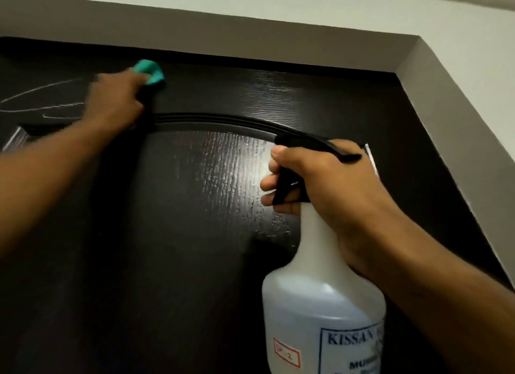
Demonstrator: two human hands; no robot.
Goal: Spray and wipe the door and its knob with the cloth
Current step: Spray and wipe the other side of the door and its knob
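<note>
Two hands raised at top of dark wood-grain door (211, 178).
Left hand (117, 100) presses teal cloth (150, 71) against upper rail; right hand (320, 178) grips spray bottle (320, 298) by its trigger. Wet sheen on arched panel; grey frame (446, 100), white wall (362, 8) above.

One door (195, 234), one cloth (149, 71), one spray bottle (320, 304), two hands (117, 100).

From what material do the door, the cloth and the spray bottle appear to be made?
Door: probably wood or wood-grain laminate, dark brown and glossy; grain ridges catch the light.
Cloth: soft teal fabric, perhaps microfibre, bunched in the left hand.
Spray bottle: translucent white plastic with liquid showing through, black plastic trigger head.
</note>
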